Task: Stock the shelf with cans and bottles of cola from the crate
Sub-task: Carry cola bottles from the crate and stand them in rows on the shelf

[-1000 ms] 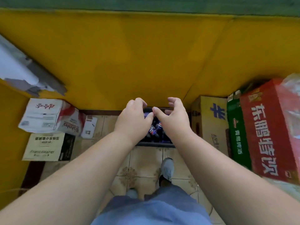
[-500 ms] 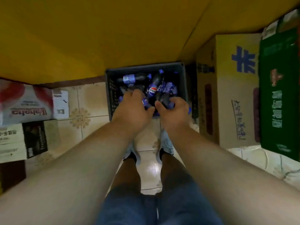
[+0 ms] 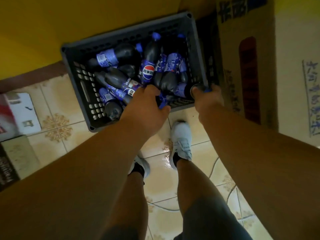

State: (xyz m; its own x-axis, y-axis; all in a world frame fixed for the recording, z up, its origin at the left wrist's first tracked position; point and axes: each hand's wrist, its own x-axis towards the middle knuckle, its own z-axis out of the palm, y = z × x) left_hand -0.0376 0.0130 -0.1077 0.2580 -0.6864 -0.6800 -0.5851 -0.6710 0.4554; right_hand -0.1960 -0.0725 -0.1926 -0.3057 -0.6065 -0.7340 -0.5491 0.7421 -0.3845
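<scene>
Grey slatted plastic forms the crate [image 3: 83, 87] on the tiled floor [image 3: 57, 125], pushed against the yellow wall beyond both hands, with a cardboard carton [image 3: 242, 70] just right of the right hand; set there, it can be reached by bending over it. Cola bottles [image 3: 147, 70] lie loose and crosswise inside, so each must be picked out singly. The left hand [image 3: 147, 108] curls round a blue-labelled bottle at the near edge, while the right hand [image 3: 207, 97] grips a can [image 3: 196, 88] in the near right corner, probably for lifting.
</scene>
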